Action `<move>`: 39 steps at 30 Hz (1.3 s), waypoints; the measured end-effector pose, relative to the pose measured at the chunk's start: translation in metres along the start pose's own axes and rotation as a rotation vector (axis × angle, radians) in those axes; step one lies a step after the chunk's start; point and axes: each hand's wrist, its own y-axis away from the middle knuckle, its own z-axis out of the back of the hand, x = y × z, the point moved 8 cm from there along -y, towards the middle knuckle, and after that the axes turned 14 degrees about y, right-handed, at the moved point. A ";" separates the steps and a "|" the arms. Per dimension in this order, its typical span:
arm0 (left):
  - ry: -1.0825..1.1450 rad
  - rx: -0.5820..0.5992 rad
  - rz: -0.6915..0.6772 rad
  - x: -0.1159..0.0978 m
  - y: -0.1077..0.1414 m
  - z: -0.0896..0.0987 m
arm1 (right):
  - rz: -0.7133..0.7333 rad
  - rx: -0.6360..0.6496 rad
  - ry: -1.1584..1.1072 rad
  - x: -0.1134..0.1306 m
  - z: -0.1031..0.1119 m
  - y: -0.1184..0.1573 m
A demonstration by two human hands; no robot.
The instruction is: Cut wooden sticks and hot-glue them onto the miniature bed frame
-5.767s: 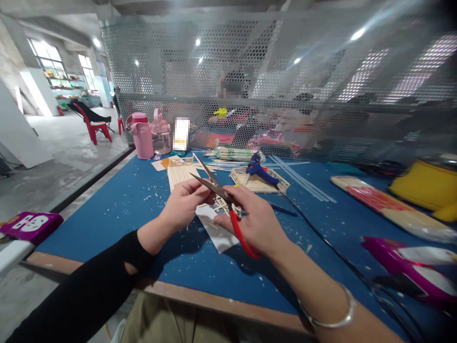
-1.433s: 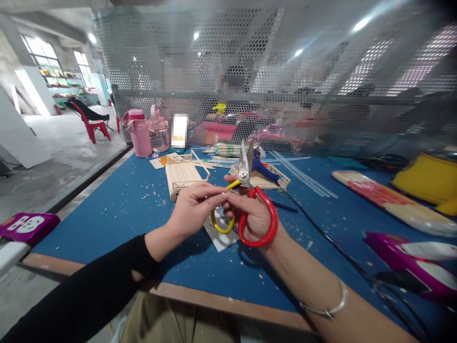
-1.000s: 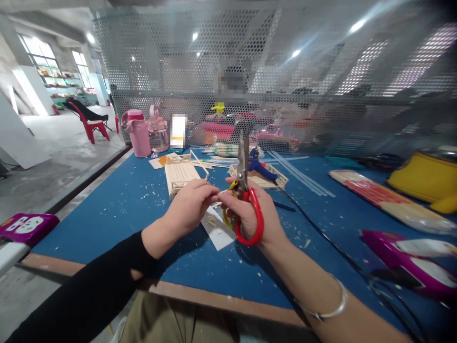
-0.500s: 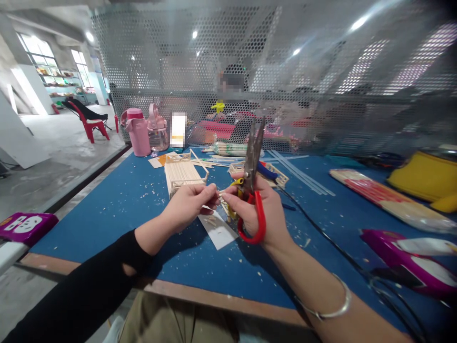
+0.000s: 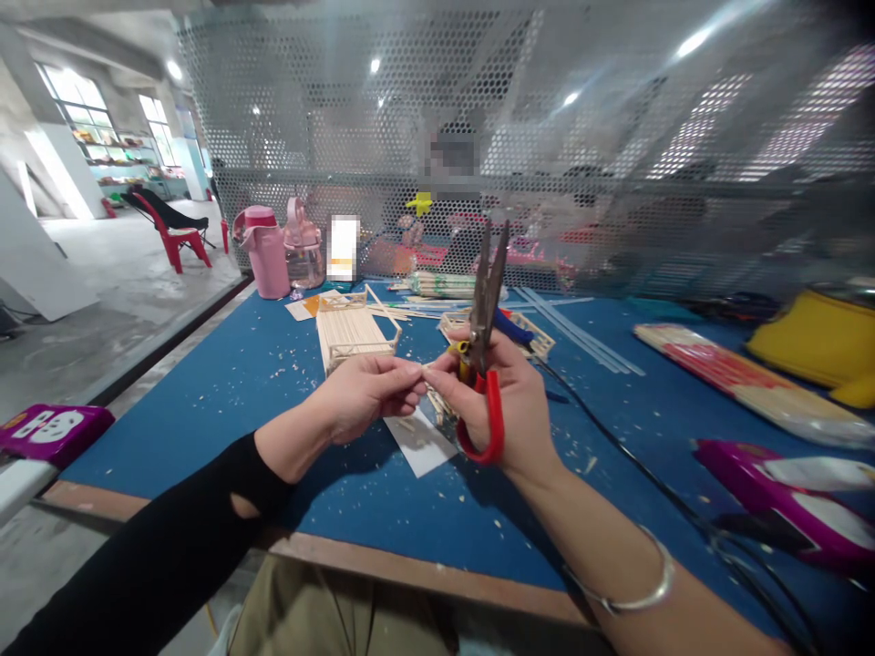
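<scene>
My right hand (image 5: 523, 405) is closed around scissors (image 5: 497, 415) with red handles, blades pointing up. Its thumb and finger meet the fingertips of my left hand (image 5: 362, 394), which is closed in a pinch. Between the fingertips a tiny pale end of wooden stick (image 5: 425, 367) shows; most of it is hidden. Just beyond my left hand stands a small model of pale sticks (image 5: 352, 330) with a flat slatted top and raised frames. Below the hands lies a white card (image 5: 418, 448), with short cut stick pieces (image 5: 437, 405) near it.
Behind my right hand are a second stick frame (image 5: 543, 342) and a blue-handled tool (image 5: 512, 330) with a black cable (image 5: 615, 442). A bag of sticks (image 5: 745, 383) lies right. A pink flask (image 5: 266, 260) stands back left, before a perforated metal screen (image 5: 328, 128); a person sits beyond it.
My left fingertips have moved slightly right and closed against the right fingertips, covering more of the small stick. The scissors stay upright in my right hand, almost unmoved.
</scene>
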 end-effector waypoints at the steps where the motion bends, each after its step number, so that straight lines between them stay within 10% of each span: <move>1: 0.014 0.001 -0.050 -0.004 0.000 -0.001 | -0.003 0.004 0.009 -0.001 0.000 0.000; 10: -0.020 -0.074 -0.380 -0.032 0.004 0.003 | 0.147 0.258 0.369 0.000 -0.021 0.005; 22: -0.231 -0.124 -0.620 -0.049 0.017 0.001 | 0.430 0.170 0.612 0.017 -0.020 0.011; 39: -0.209 -0.104 -0.630 -0.045 0.018 0.001 | 0.449 0.150 0.587 0.020 -0.020 0.014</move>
